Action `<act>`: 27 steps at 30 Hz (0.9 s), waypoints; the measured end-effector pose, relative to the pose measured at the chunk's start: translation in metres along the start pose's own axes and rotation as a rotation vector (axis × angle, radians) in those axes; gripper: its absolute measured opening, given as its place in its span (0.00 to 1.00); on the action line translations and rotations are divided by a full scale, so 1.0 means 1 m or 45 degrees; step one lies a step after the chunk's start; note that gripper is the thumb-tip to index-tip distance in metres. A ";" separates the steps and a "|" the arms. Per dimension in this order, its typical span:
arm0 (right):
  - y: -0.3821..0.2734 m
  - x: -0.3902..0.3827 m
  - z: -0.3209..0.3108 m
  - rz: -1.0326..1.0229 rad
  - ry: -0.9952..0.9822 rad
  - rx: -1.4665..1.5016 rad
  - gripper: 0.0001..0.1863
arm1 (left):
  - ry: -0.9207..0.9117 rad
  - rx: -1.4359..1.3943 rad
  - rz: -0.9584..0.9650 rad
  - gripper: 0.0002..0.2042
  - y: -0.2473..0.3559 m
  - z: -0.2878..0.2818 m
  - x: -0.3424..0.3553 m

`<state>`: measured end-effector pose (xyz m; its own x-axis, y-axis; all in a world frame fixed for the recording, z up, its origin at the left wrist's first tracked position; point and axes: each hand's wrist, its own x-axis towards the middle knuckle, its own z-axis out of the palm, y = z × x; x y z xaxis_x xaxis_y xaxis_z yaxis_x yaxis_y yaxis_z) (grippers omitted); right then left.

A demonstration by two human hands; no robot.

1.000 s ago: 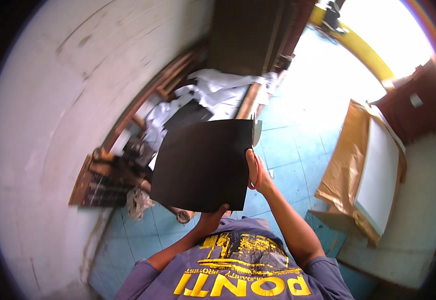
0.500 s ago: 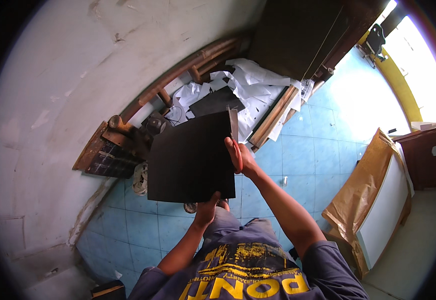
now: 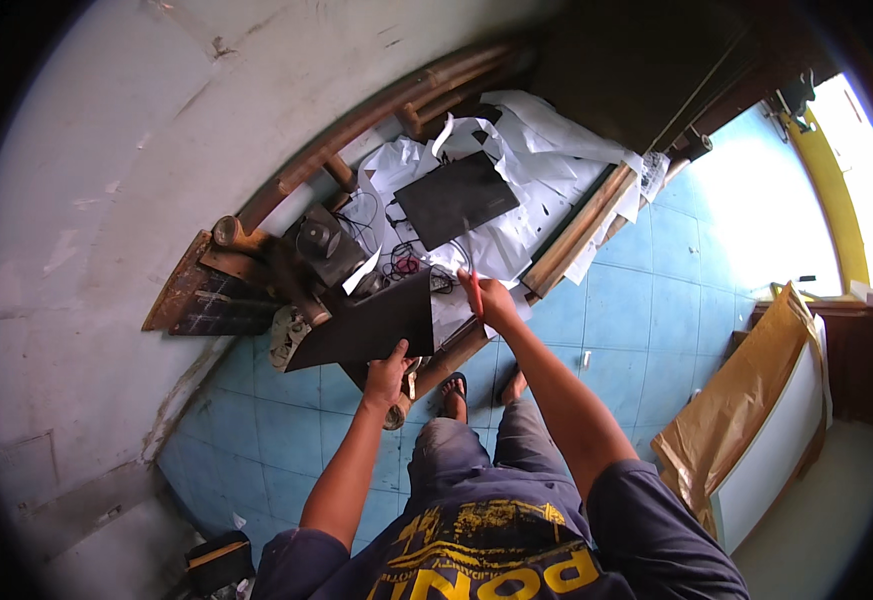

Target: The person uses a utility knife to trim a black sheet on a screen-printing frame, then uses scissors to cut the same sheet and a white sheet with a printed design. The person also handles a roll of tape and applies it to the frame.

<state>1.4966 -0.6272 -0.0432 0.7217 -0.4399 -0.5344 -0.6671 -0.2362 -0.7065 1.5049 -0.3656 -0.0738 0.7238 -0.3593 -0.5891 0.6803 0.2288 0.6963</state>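
Note:
My left hand (image 3: pixel 388 380) grips a black sheet (image 3: pixel 366 320) at its lower edge, over the near end of a bamboo bench (image 3: pixel 576 240). My right hand (image 3: pixel 496 312) is closed on red-handled scissors (image 3: pixel 475 292), just right of the sheet and apart from it. On the bench lie crumpled white papers (image 3: pixel 546 160), a closed dark laptop (image 3: pixel 456 195), tangled cables (image 3: pixel 398 258) and a dark round-fronted device (image 3: pixel 318 240).
A pale wall (image 3: pixel 106 250) runs along the left. Blue floor tiles (image 3: pixel 631 330) surround my feet (image 3: pixel 454 395). A board wrapped in brown paper (image 3: pixel 721 400) leans at right, near a dark cabinet (image 3: pixel 856 360). A bright opening with a yellow edge (image 3: pixel 836 200) is at upper right.
The black sheet has dropped and turned, leaving the scissors at my right hand apart from its edge. The laptop on the bench now shows fully. My view has shifted, bringing my feet into sight.

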 end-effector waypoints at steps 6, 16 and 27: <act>0.102 0.069 -0.028 0.124 -0.056 0.086 0.27 | 0.038 0.506 0.061 0.16 -0.010 0.013 0.065; 0.116 0.365 -0.087 -0.125 -0.185 0.698 0.18 | 0.664 -0.027 -0.736 0.44 -0.122 0.063 0.163; -0.018 0.619 0.029 -0.180 0.319 1.011 0.14 | 0.681 0.650 -0.802 0.23 -0.234 0.075 0.000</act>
<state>1.9604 -0.8697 -0.3746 0.6637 -0.6533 -0.3642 -0.1781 0.3348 -0.9253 1.3372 -0.4873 -0.2055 0.2865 0.2060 -0.9357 0.9204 -0.3304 0.2091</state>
